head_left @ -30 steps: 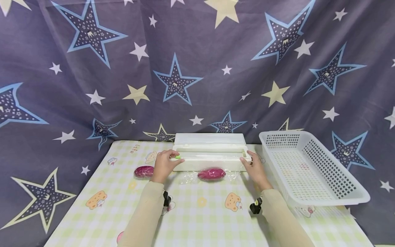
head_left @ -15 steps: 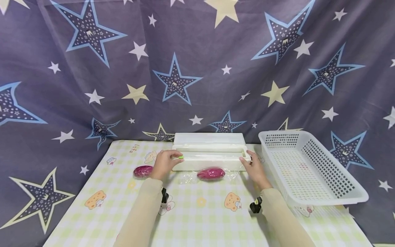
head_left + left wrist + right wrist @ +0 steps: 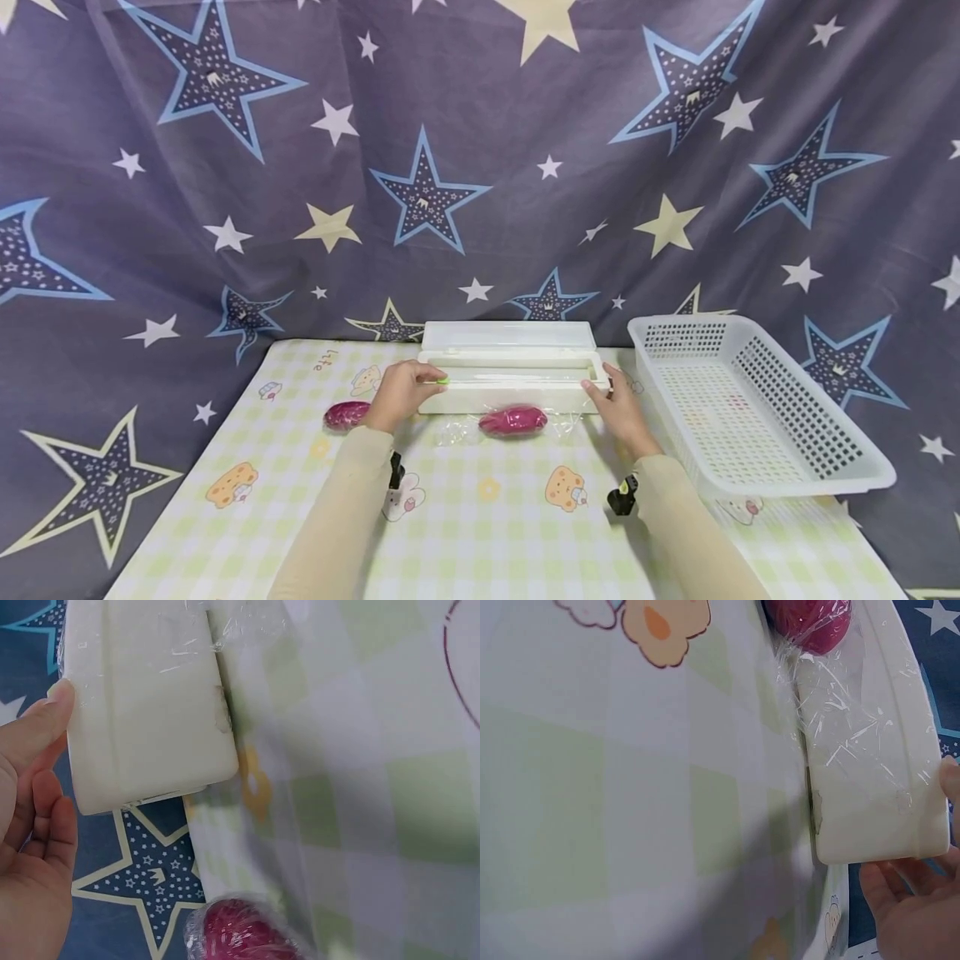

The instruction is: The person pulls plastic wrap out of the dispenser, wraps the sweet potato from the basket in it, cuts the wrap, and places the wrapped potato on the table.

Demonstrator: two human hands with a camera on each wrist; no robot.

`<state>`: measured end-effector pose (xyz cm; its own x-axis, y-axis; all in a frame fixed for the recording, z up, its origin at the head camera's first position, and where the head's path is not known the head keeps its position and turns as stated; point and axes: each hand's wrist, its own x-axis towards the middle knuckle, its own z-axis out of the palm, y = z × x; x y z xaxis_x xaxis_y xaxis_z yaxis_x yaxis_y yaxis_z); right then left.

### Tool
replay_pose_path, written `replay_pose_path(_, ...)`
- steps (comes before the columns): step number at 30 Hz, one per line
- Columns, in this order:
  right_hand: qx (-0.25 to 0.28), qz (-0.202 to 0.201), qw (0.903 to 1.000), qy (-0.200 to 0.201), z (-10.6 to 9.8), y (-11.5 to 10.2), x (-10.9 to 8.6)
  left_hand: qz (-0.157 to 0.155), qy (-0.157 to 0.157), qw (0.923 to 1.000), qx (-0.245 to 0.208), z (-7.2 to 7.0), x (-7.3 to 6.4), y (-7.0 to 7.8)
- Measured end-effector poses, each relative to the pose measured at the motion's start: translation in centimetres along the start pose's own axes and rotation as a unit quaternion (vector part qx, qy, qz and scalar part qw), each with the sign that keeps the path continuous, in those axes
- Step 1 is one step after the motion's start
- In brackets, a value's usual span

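Note:
A long white cling film dispenser [image 3: 510,400] stands at the back of the table with its clear lid [image 3: 510,335] raised. My left hand [image 3: 399,394] pinches a small bright green slider [image 3: 443,381] at the dispenser's left end. On the right, my right hand [image 3: 619,408] holds the dispenser's end, thumb on its front edge and fingers around the side. A magenta, oblong vegetable-like piece [image 3: 513,421] lies against the dispenser's front, on or under loose clear film [image 3: 840,712]; I cannot tell which. A second such piece [image 3: 244,934], wrapped in film, lies left of the left hand.
A white perforated plastic basket [image 3: 795,490] stands at the right of the table. A checked cloth with cartoon prints [image 3: 487,533] covers the tabletop. Behind it hangs a dark star-patterned curtain [image 3: 480,250].
My left hand has moved slightly to the right along the dispenser with the green slider. My right hand stays at the right end, and the magenta pieces lie as before.

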<state>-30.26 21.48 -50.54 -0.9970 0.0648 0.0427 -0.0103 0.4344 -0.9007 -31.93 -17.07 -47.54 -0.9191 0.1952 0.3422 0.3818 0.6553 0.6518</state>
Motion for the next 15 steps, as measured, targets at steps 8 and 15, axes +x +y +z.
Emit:
replay_pose_path(8, 0.005, -0.001, 1.0000, -0.005, 0.01, 0.12, 0.02, -0.009, -0.035, 0.9991, 0.022, -0.43, 0.57, 0.28)
replay_pose_path(15, 0.003, -0.004, 1.0000, -0.006, -0.03, 0.13, 0.04, 0.001, -0.057, 0.9982, 0.020, -0.65, 0.86, 0.38)
